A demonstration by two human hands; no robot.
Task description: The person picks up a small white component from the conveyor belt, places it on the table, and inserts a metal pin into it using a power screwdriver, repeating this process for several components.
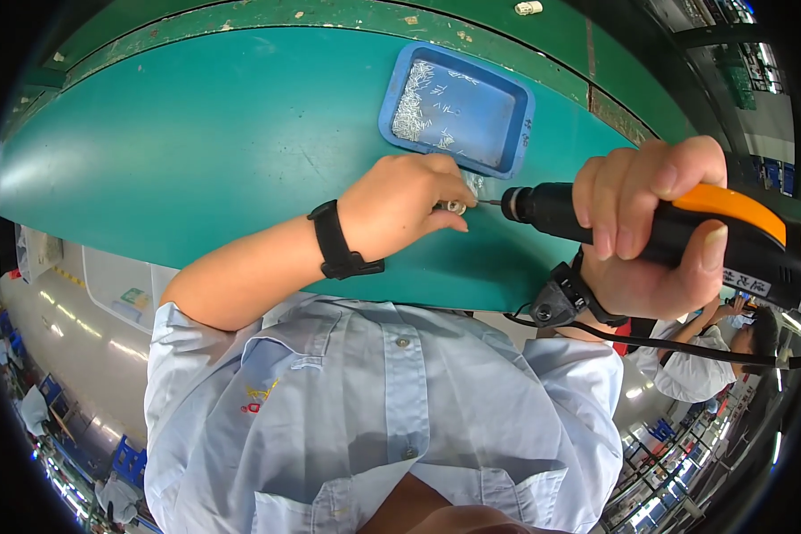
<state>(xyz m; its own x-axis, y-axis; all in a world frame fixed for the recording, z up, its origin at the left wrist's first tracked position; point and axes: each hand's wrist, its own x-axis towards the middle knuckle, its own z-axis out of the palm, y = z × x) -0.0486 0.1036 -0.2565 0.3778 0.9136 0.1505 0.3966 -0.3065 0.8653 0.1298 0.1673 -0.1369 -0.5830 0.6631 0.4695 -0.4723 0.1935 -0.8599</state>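
Observation:
My right hand is wrapped round a black and orange electric screwdriver, which lies roughly level with its thin bit pointing left. Just past the bit's tip, my left hand pinches a small, round, pale and metallic part between thumb and fingers. Most of that part is hidden by the fingers, and whether the bit touches it I cannot tell. Right behind my left hand sits a blue plastic tray with many small silvery pins or screws, heaped on its left side and scattered elsewhere.
A green mat covers the bench, bordered at the back by a worn green ledge. On the ledge lies a small cream-coloured piece. A black cable runs off to the right from my right wrist. Beyond it, another person works nearby.

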